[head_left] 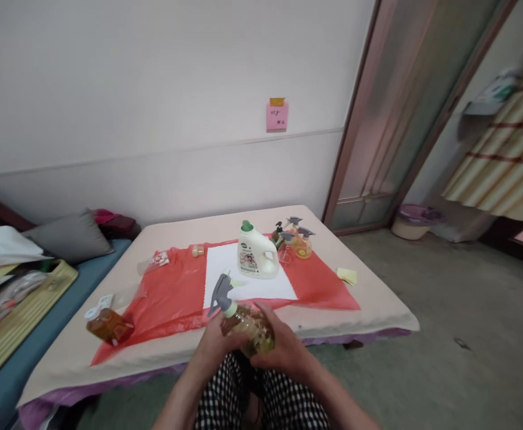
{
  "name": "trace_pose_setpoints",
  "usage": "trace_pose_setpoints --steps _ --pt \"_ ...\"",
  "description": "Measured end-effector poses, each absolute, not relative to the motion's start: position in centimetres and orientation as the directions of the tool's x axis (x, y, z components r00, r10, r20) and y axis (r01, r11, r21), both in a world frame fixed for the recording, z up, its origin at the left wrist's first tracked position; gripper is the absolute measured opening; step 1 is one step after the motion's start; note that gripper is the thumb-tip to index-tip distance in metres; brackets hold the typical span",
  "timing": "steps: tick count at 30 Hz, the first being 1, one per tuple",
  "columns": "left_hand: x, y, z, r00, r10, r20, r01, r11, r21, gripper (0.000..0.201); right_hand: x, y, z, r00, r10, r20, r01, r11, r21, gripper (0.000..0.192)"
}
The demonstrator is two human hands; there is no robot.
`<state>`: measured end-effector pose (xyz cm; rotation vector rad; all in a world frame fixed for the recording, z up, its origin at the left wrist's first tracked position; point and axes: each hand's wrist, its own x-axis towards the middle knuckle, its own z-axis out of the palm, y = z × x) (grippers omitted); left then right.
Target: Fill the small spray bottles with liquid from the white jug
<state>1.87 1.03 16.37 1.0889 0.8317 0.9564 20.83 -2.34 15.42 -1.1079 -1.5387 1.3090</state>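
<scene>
I hold the spray bottle (245,325) in both hands, my left hand (216,346) and right hand (283,349) closed round its amber body just before the desk (369,298), its gray trigger head tilted up-left, away from me.

Both forearms come up from the bottom edge and converge toward the middle, bare to the elbow. The left hand (214,346) sits on the left side, palm turned inward, its fingers curled and closed around what it holds, thumb side uppermost. The right hand (283,349) meets it from the other side, palm facing the left hand, its fingers (265,313) bent over the top and wrapped in a firm clasp. The two hands lie close together, almost touching, held low in front of the body just above the knees. Both wrists are roughly straight, angled slightly inward.
</scene>
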Motion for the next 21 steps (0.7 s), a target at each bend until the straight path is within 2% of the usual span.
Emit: trace_pose_setpoints --steps 4,6,10,12,16,18,21 --pt "1.2 -1.1 16.1 0.191 0.979 -0.068 -0.375 0.137 0.917 0.047 19.4 -4.5 15.4 -0.354 0.933 0.06 0.03 0.076 -0.997 0.095" --pt "1.0 -1.8 16.1 0.112 0.991 -0.075 -0.435 0.117 0.893 0.04 18.7 -5.2 15.5 -0.395 0.918 0.035 0.055 0.062 -0.997 0.089" --pt "0.1 -2.8 16.6 0.102 0.99 -0.101 -0.45 0.136 0.883 0.025 18.1 -6.0 15.4 -0.433 0.9 0.04 0.046 0.067 -0.997 0.091" --pt "-0.2 -3.0 16.7 0.085 0.986 -0.141 -0.459 0.164 0.873 0.026 17.7 -6.2 14.8 -0.432 0.899 0.07 0.046 0.1 -0.994 0.093" --pt "0.1 -2.9 16.3 -0.048 0.97 -0.239 -0.45 0.193 0.872 0.032 16.1 -5.7 11.4 -0.339 0.937 0.085 0.198 0.159 -0.967 0.083" --pt "0.4 -2.5 15.8 -0.17 0.958 -0.229 -0.42 0.14 0.897 0.032 15.1 -5.0 9.5 -0.277 0.958 0.075 0.323 0.166 -0.932 0.073" --pt "0.4 -1.9 15.7 -0.261 0.946 -0.191 -0.385 0.08 0.92 0.031 14.5 -4.4 8.6 -0.252 0.966 0.06 0.455 0.173 -0.873 0.071"
